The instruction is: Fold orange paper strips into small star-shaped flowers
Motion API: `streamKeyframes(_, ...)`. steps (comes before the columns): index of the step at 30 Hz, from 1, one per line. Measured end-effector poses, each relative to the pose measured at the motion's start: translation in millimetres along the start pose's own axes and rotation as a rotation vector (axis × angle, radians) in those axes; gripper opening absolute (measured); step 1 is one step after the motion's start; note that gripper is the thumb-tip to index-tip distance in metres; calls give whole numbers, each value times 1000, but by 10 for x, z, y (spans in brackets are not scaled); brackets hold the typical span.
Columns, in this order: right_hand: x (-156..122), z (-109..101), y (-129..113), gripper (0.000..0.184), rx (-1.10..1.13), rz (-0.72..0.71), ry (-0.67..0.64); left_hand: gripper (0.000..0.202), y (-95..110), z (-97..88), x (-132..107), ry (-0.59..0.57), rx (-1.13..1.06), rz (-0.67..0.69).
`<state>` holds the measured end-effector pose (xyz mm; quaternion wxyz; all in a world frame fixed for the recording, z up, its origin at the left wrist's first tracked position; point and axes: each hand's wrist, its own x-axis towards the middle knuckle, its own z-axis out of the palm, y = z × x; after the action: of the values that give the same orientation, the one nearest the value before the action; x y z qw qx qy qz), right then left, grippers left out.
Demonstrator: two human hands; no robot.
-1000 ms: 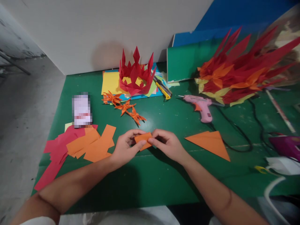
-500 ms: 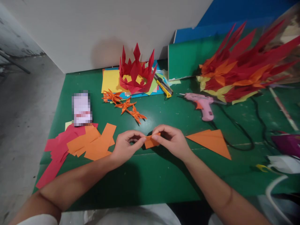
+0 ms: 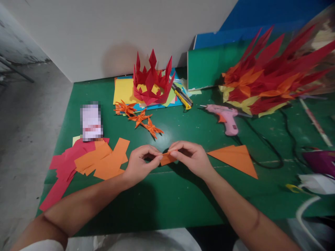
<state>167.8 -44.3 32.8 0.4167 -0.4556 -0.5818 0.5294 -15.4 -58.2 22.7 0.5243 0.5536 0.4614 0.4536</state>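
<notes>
At the far left, the left edge of the green table [image 3: 183, 205] is bordered by a concrete floor [image 3: 44, 115]. Several red paper strips [image 3: 68, 160] are fanned out near that edge, too overlapped to be counted, and one phone [image 3: 91, 120] with a pixelated screen is seen just above them. Several orange paper strips [image 3: 111, 158] are spread beside and partly over the red ones. Behind, one yellow sheet [image 3: 122, 91] is seen in a pile of coloured paper, and three clusters of orange folded-paper flowers [image 3: 140, 118] are laid in a slanting row. The left end of one small folded orange paper [image 3: 168, 159] is pinched between thumb and fingertips of the left hand [image 3: 143, 163]. One red paper crown [image 3: 150, 89] is stood on the pile, with yellow paper seen inside its ring. The orange paper's right end is gripped by the thumb and bent fingers of the right hand [image 3: 192, 158]; it is held centrally, with a wide strip of green tabletop left between it and the near edge. Farther right, one yellow-and-black utility knife [image 3: 184, 98], one pink glue gun [image 3: 226, 118], one large orange paper triangle [image 3: 237, 158] and one larger red, orange and yellow paper headdress [image 3: 261, 85] are seen.
</notes>
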Motion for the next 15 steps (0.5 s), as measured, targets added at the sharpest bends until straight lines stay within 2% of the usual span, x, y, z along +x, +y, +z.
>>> streamKeyframes(9,17,-8,-6,22,-35,36,59,19,19,25,12,-28,-65,10)
streamKeyframes(15,9,-38,27,19,-75,67,114,21,5,16,-14,-28,-215,-71)
